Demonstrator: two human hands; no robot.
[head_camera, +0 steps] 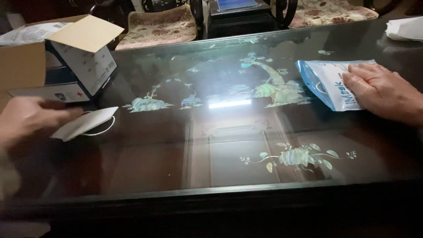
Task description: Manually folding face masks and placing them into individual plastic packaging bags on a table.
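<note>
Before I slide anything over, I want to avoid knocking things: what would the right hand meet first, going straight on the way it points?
The right hand already rests on the blue-and-white pouch; past it, only bare glass tabletop shows.

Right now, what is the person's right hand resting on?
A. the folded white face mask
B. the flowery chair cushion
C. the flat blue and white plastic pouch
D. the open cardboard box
C: the right hand lies flat on the blue and white plastic pouch on the dark glossy table; the left hand holds the folded white face mask.

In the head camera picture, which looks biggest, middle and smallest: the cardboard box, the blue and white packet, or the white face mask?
1. Open brown cardboard box, clearly largest.
2. Blue and white plastic packet, partly under the right hand.
3. Folded white face mask, held by the left hand; close to the packet, unsure.
</note>
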